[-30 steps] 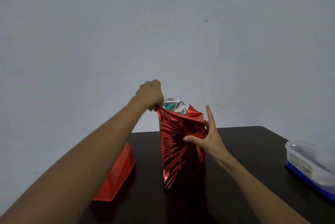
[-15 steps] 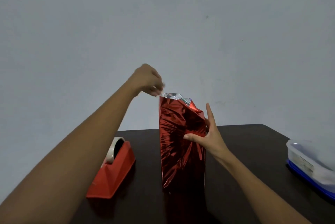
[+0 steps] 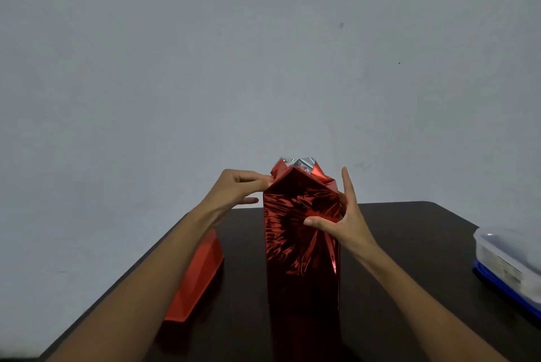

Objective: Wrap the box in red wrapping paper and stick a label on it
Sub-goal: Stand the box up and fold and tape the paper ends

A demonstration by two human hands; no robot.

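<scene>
A tall box wrapped in shiny red paper [image 3: 301, 238] stands upright in the middle of the dark table [image 3: 409, 244]. Its top end is loose and crumpled, with the silver underside of the paper [image 3: 298, 162] showing. My left hand [image 3: 237, 189] is at the upper left corner and pinches the paper's folded edge there. My right hand [image 3: 342, 221] holds the box's right side, thumb pressed on the front face and fingers straight up along the side. No label is in view.
A red tape dispenser [image 3: 199, 276] lies left of the box, partly hidden by my left forearm. A clear plastic container with a blue lid under it [image 3: 509, 262] sits at the table's right edge. A plain grey wall is behind.
My left hand has come down from above the box's top to its upper left corner and now pinches the fold. The top flap lies folded lower. My right hand has stayed in place.
</scene>
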